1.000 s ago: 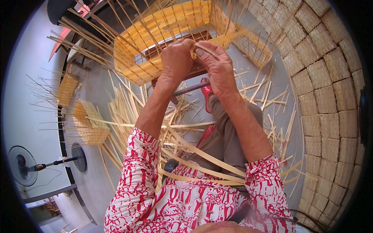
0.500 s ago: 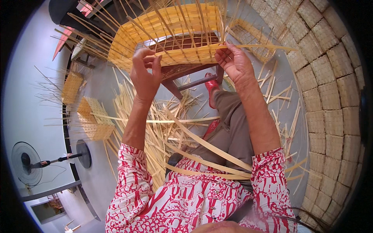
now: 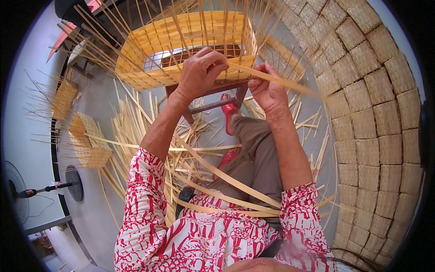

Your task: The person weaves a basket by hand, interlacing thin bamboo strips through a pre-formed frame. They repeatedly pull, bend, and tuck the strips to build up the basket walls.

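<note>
A half-woven yellow basket (image 3: 136,47) with tall upright stakes rests on a brown wooden stool (image 3: 209,106) in front of me. My left hand (image 3: 202,72) is at the basket's near wall, thumb and fingers pinched together where a yellow weaving strip (image 3: 290,83) leaves the wall. To its right, just outside the basket's corner, my right hand (image 3: 269,90) has curled fingers closed on the same strip. The strip's free end runs off to the right, blurred. Several loose pale strips (image 3: 226,174) lie across my lap.
A heap of cut strips (image 3: 140,122) covers the floor at left. Unfinished baskets stand beside it (image 3: 88,140) and behind my right hand (image 3: 290,54). A stand fan (image 3: 45,188) is at far left, and stacked woven pieces (image 3: 367,118) line the right. Another person's dark-clothed leg (image 3: 97,25) shows at upper left.
My left hand has moved right along the near wall and closed at the strip. My right hand stays near the corner; the strip now slants down to the right. The view has shifted.
</note>
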### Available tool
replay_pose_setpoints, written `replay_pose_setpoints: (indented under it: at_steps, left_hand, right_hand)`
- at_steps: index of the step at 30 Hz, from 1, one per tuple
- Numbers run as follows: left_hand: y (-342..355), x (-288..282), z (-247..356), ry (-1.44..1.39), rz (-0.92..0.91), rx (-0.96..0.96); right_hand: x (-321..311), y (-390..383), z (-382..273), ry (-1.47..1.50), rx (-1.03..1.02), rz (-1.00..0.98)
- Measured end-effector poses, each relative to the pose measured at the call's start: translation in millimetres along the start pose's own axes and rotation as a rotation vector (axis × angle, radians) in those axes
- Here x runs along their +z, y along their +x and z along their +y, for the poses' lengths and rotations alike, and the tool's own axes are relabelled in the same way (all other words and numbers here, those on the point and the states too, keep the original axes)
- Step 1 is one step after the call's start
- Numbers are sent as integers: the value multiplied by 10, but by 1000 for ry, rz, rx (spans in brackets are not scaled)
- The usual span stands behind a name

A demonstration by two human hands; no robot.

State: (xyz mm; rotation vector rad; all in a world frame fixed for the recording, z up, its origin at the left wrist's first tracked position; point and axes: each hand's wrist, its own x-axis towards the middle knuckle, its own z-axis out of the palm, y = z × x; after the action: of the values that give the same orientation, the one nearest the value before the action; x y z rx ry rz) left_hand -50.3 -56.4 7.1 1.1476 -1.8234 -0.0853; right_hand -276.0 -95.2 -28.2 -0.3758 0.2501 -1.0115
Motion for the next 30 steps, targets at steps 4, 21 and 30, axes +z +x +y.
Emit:
replay_pose_setpoints:
  at_steps: [4, 21, 30]
  left_hand:
    - [42, -124, 9, -82, -107, -48]
    - [56, -51, -19, -226, -135, -135]
    - [45, -7, -75, -317, -38, -200]
  right_hand:
    - [580, 30, 128, -736, -150, 78]
    - [422, 180, 110, -1199, -908, 227]
    - [511, 127, 16, -791, -719, 331]
